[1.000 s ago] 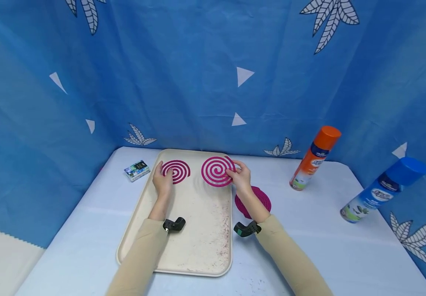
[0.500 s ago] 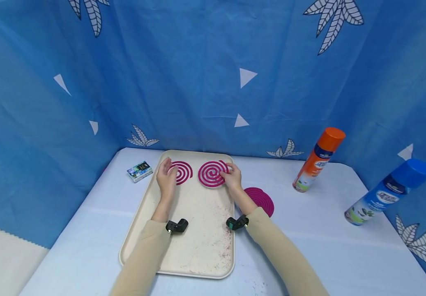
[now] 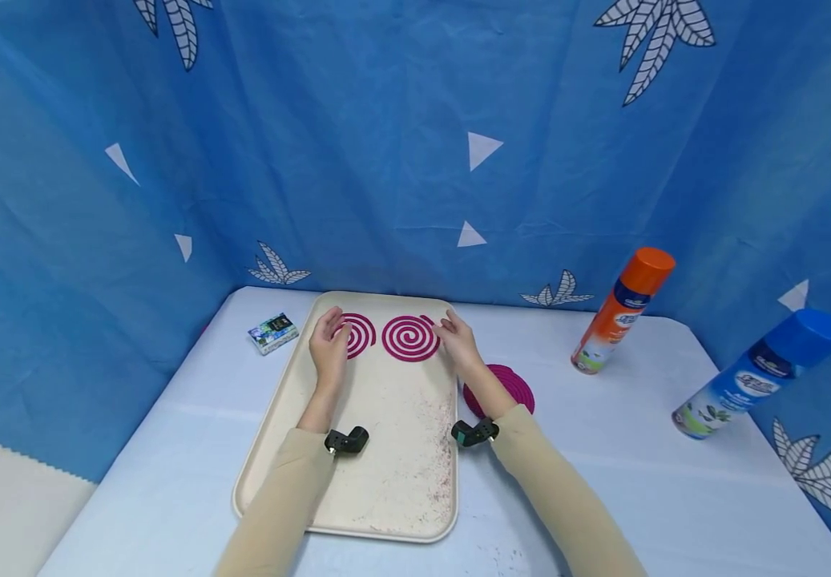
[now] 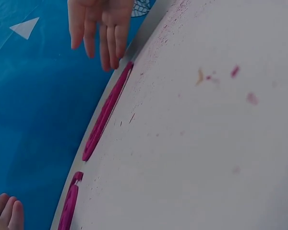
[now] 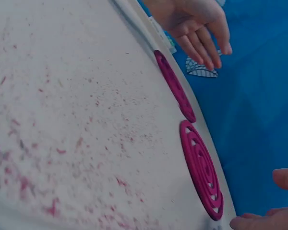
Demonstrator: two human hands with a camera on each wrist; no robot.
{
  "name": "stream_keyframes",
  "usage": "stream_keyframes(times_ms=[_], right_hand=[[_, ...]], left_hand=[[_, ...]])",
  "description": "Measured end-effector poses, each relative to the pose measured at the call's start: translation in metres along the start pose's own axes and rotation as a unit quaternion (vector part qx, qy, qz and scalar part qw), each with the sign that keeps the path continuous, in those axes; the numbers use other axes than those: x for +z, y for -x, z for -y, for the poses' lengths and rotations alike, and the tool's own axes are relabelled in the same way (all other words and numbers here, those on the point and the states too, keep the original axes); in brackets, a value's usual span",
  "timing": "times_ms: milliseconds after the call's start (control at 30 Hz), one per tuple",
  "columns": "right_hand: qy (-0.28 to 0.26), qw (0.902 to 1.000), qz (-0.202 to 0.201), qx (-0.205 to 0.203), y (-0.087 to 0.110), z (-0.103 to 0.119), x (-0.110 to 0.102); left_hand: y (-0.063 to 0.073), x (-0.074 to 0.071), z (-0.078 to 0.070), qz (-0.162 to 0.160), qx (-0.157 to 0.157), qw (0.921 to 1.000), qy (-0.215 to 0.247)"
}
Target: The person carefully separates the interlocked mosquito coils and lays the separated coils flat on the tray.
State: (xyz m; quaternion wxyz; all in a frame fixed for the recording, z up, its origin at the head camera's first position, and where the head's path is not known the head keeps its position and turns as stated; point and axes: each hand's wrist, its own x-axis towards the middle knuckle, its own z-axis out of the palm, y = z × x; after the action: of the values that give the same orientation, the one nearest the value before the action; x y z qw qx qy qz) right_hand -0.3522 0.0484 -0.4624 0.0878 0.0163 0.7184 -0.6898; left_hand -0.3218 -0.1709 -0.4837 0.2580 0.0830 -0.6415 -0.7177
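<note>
Right grip (image 3: 461, 344) hangs at the outer rim of the right-hand coil (image 3: 411, 338), thumb and fingers apart and holding nothing; whether a fingertip brushes the rim is hard to tell from these angles. Left grip (image 3: 328, 349) is likewise unclenched, fingers extended, and hides part of the left-hand coil (image 3: 361, 336) in the head view. Both magenta spirals lie flat, side by side and near each other, at the far end of the cream tray (image 3: 386, 449) on the bench (image 3: 588, 497). More magenta coil, apparently a pile (image 3: 507, 390), sits just outside the tray, partly behind the right forearm.

Each spiral should be light, stiff and brittle, dry rather than slippery; the magenta specks on the tray suggest it sheds crumbs. A pinch across two or three neighbouring rings near the rim, kept level, should suit it best. The free outer tail looks like a poor hold: tugging there could spring or snap the arm.
</note>
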Motion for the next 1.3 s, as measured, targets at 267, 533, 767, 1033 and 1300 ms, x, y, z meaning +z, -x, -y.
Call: stream_keyframes(times_ms=[267,533,767,1033,1300], right_hand=[[-0.032,0.9993,-0.02,0.001,0.018,0.0,-0.049],[0.007,0.9975,-0.056,0.042,0.058,-0.006,-0.112],[0.063,0.9923,-0.097,0.043,0.09,-0.017,-0.142],[0.139,0.9861,-0.076,0.049,0.108,-0.032,-0.14],[0.102,0.9883,-0.103,0.048,0.111,-0.028,-0.134]], left_hand=[[0.018,0.017,-0.006,0.055,-0.015,0.9983,-0.015],[0.067,0.059,-0.044,0.189,-0.065,0.9799,-0.01],[0.116,0.095,-0.036,0.308,-0.149,0.938,-0.054],[0.151,0.111,-0.036,0.369,-0.257,0.8913,-0.055],[0.156,0.119,-0.034,0.336,-0.261,0.9053,-0.006]])
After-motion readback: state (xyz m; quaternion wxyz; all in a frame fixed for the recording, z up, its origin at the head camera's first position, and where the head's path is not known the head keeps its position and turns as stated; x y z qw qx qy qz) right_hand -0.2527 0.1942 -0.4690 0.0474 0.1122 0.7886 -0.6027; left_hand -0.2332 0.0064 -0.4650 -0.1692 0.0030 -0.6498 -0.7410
